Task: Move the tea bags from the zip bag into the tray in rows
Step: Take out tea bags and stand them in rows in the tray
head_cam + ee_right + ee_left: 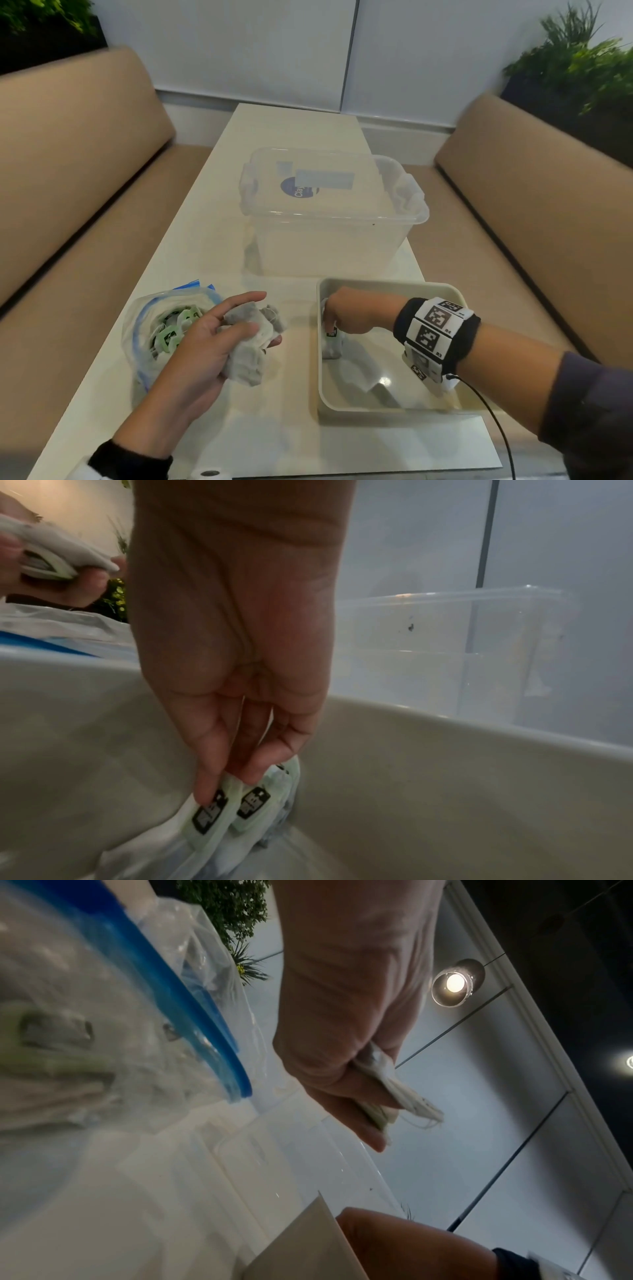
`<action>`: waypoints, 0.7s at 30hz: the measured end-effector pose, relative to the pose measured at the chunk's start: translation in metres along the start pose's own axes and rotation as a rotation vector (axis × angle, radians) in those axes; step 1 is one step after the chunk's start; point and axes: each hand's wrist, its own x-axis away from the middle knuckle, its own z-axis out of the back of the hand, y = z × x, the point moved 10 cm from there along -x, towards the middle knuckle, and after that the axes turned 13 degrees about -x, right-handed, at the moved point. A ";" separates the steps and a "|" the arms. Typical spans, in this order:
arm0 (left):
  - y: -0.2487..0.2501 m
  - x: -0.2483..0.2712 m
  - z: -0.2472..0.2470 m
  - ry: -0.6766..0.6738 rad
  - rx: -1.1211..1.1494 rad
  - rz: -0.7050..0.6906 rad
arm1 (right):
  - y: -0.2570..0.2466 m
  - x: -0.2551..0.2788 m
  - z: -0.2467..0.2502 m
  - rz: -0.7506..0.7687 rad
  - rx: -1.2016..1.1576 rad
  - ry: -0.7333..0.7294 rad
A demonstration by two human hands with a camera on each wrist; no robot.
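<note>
Touching tea bags (219,813): right hand (236,647)

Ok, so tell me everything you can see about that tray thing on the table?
The tray is a shallow beige rectangle with rounded corners and low walls, smooth and plastic-looking, its glossy floor catching the light. It lies flat on the white table, in front of the clear storage box and to the right of the zip bag. The right hand reaches in, fingers on the tea bags in the tray against its left wall.

Bare tray (442,409) floor rightward (clear bin (329,219) just behind)
</note>
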 end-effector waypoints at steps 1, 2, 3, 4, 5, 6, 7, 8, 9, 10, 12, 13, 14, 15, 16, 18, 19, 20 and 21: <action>0.000 -0.001 -0.002 0.002 0.005 0.001 | -0.001 0.001 0.000 -0.001 -0.001 0.004; 0.000 -0.001 -0.004 0.010 0.010 0.000 | -0.002 0.004 0.002 -0.001 -0.006 0.017; 0.000 -0.001 -0.006 0.015 0.025 0.001 | -0.004 0.009 0.007 0.000 -0.013 0.037; 0.001 -0.001 -0.009 0.014 0.038 0.006 | -0.007 0.016 0.016 0.006 -0.023 0.071; 0.001 -0.001 -0.012 0.015 0.046 0.009 | -0.013 0.026 0.029 0.028 -0.037 0.132; 0.002 0.000 -0.015 0.014 0.050 0.011 | -0.022 0.038 0.048 0.068 -0.056 0.224; 0.002 0.000 -0.017 0.007 0.051 0.017 | -0.033 0.054 0.070 0.128 -0.095 0.345; 0.003 0.000 -0.021 -0.008 0.051 0.025 | -0.046 0.072 0.091 0.214 -0.165 0.464; 0.003 -0.001 -0.025 -0.023 0.049 0.034 | -0.061 0.090 0.106 0.322 -0.249 0.543; 0.004 -0.001 -0.030 -0.036 0.047 0.040 | -0.077 0.104 0.114 0.428 -0.309 0.556; 0.005 -0.001 -0.037 -0.053 0.052 0.039 | -0.105 0.118 0.111 0.556 -0.334 0.453; 0.007 -0.001 -0.040 -0.062 0.056 0.035 | -0.113 0.119 0.105 0.573 -0.312 0.398; 0.009 0.000 -0.043 -0.072 0.057 0.034 | -0.117 0.118 0.099 0.576 -0.279 0.372; 0.011 0.000 -0.045 -0.087 0.058 0.036 | -0.118 0.117 0.096 0.570 -0.251 0.374; 0.012 0.001 -0.048 -0.101 0.063 0.042 | -0.117 0.116 0.096 0.562 -0.243 0.388; 0.013 0.003 -0.051 -0.133 0.084 0.057 | -0.113 0.117 0.098 0.556 -0.283 0.414; 0.013 0.004 -0.051 -0.142 0.097 0.064 | -0.112 0.117 0.099 0.556 -0.312 0.418; 0.013 0.004 -0.052 -0.151 0.106 0.072 | -0.111 0.118 0.100 0.555 -0.343 0.416; 0.012 0.005 -0.052 -0.158 0.110 0.078 | -0.111 0.118 0.101 0.555 -0.373 0.413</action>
